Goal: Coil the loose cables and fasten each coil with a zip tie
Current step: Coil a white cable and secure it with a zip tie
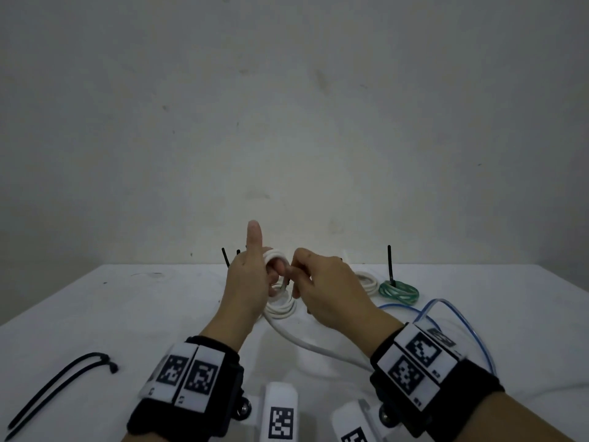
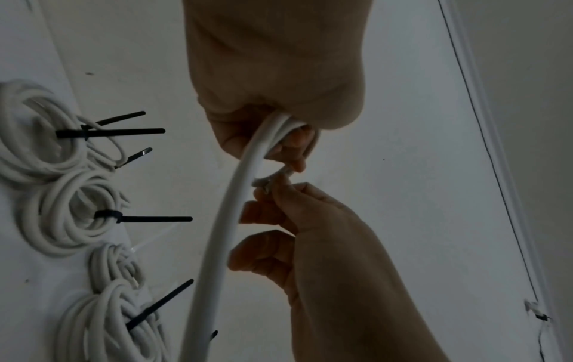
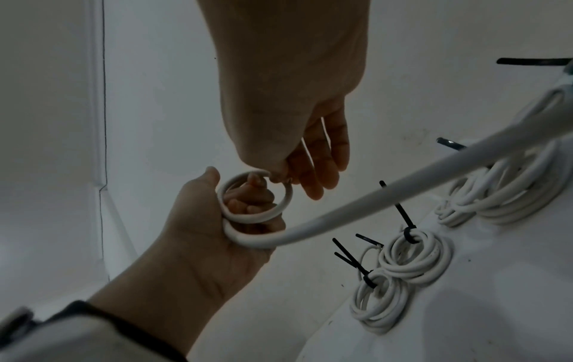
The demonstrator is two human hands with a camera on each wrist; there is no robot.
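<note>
The head view is evenly but dimly lit, with a soft grey cast over the wall [image 1: 293, 106] and the white counter [image 1: 127, 314]; shadows there are faint and diffuse. Wide-angle distortion bows the counter's far edge and stretches the lower corners. Both wrist views are darker: the left hand [image 3: 204, 235] and right hand [image 2: 310, 245] read as murky, backlit shapes against paler surfaces. The white cable [image 2: 223, 232] close to the lens is soft and blurred, and detail smears toward the frame edges.
</note>
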